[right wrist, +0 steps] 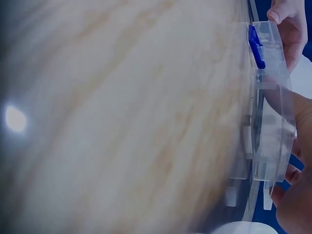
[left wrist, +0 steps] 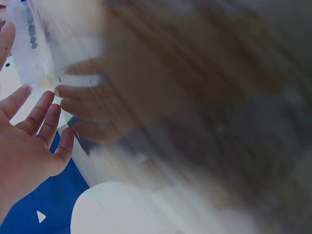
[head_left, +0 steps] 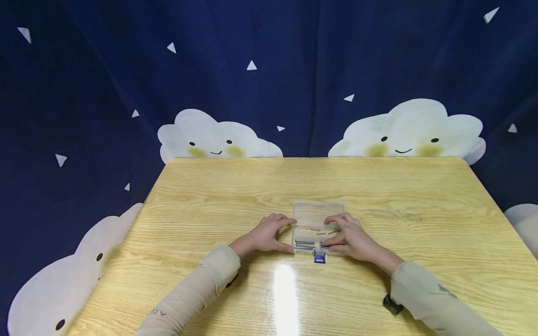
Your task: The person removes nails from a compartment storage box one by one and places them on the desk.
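A clear plastic box point(head_left: 318, 212) lies with its lid folded back on the table. Its compartments hold several thin metal rods point(head_left: 304, 242), and a blue latch point(head_left: 320, 257) sticks out at the front. My left hand point(head_left: 269, 233) touches the box's left side, its thumb and forefinger spread and fairly straight. Over the right part of the box, my right hand point(head_left: 350, 238) has its thumb down in a compartment beside the rods and its forefinger bent above. Whether it pinches a rod is hidden. Through the right wrist view the clear box point(right wrist: 273, 131) appears edge-on.
The wooden table point(head_left: 201, 196) extends around the box on every side. Behind it hangs a dark blue curtain point(head_left: 294, 93) with white clouds and triangles. A black wrist device point(head_left: 392, 304) sits under the right sleeve.
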`<state>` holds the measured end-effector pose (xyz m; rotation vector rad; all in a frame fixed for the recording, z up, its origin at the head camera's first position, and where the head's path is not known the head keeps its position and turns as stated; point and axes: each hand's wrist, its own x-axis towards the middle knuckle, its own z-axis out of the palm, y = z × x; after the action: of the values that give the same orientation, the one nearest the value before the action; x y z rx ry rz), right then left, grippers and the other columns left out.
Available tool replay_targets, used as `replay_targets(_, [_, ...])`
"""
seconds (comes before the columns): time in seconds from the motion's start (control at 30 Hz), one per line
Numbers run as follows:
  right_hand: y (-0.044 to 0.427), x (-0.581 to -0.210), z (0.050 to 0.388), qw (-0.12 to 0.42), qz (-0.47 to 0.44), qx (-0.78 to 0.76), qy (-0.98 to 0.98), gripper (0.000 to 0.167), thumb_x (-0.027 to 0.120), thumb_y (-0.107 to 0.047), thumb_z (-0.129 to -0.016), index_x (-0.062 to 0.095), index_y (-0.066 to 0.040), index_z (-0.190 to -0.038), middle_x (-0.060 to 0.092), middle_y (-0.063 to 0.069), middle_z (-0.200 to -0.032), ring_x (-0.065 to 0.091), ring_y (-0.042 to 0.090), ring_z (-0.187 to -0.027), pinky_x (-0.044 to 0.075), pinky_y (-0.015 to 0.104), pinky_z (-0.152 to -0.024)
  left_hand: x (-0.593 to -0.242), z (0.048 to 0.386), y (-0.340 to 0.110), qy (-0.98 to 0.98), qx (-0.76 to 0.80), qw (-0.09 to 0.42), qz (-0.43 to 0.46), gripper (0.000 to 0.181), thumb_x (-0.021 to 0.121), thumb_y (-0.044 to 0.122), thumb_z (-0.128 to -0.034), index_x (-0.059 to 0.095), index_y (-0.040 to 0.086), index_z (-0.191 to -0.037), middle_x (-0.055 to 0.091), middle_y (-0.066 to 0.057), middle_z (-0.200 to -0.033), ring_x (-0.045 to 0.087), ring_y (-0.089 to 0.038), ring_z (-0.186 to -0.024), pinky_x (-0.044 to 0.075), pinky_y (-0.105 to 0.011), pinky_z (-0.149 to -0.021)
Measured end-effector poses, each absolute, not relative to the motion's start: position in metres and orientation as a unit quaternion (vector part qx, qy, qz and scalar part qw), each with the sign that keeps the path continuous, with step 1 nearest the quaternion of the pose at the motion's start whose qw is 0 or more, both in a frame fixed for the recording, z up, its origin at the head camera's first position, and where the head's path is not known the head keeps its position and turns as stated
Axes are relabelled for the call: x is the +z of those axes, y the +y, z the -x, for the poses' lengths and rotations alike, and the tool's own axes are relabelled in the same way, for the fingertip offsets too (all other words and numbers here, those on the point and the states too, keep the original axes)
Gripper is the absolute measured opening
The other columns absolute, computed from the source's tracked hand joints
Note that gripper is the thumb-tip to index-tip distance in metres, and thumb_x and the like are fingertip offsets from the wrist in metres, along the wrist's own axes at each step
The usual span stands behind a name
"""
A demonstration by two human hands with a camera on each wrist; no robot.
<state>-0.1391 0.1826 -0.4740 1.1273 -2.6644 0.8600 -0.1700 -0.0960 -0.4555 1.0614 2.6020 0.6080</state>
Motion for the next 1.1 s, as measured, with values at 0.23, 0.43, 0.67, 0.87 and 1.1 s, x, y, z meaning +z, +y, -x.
replay_targets(0.23, [0.179,-0.474,0.139,0.062,-0.360,0.270,-0.891,0.013,0.079,-0.018,-0.067,0.076,-0.019,-0.080,0.052,0.012,-0.117,0.038,0.025,-0.106,0.027,0.045,-0.081,-0.455,0.170,-0.095,0.893,0.218,0.130,-0.371,0.074,0.073,0.043,-0.0739,0.043,0.013,-0.135,0.052,-0.001,-0.119,0.043,-0.018,-0.108,0.035,-0.037,-0.087])
replay_targets(0.43, [0.175,-0.476,0.138,0.076,-0.345,0.291,-0.889,0.012,0.081,-0.012,-0.064,0.075,-0.017,-0.073,0.054,0.013,-0.113,0.040,0.026,-0.105,0.026,0.048,-0.082,-0.454,0.168,-0.095,0.891,0.226,0.130,-0.372,0.074,0.074,0.041,-0.0736,0.044,0.012,-0.134,0.053,-0.002,-0.118,0.044,-0.018,-0.107,0.035,-0.038,-0.088])
replay_targets(0.67, [0.173,-0.473,0.135,0.064,-0.327,0.328,-0.884,0.011,0.080,-0.008,-0.066,0.074,-0.017,-0.069,0.055,0.011,-0.114,0.039,0.026,-0.106,0.022,0.049,-0.083,-0.454,0.168,-0.095,0.891,0.232,0.131,-0.368,0.073,0.074,0.040,-0.0733,0.045,0.012,-0.134,0.053,-0.002,-0.117,0.044,-0.018,-0.108,0.035,-0.038,-0.087])
replay_targets(0.87, [0.174,-0.469,0.133,0.079,-0.325,0.364,-0.869,0.011,0.079,-0.009,-0.066,0.072,-0.017,-0.068,0.055,0.007,-0.103,0.040,0.023,-0.099,0.022,0.044,-0.079,-0.454,0.169,-0.095,0.892,0.230,0.132,-0.366,0.073,0.074,0.041,-0.0727,0.045,0.012,-0.133,0.053,-0.001,-0.117,0.044,-0.017,-0.106,0.035,-0.036,-0.086])
replay_targets(1.1, [0.175,-0.464,0.133,0.102,-0.347,0.410,-0.837,0.012,0.078,-0.002,-0.063,0.072,-0.010,-0.069,0.039,-0.008,-0.070,0.035,0.006,-0.070,0.030,0.025,-0.063,-0.453,0.169,-0.094,0.894,0.228,0.137,-0.360,0.074,0.075,0.042,-0.0717,0.045,0.013,-0.133,0.053,-0.001,-0.117,0.044,-0.017,-0.106,0.035,-0.037,-0.087])
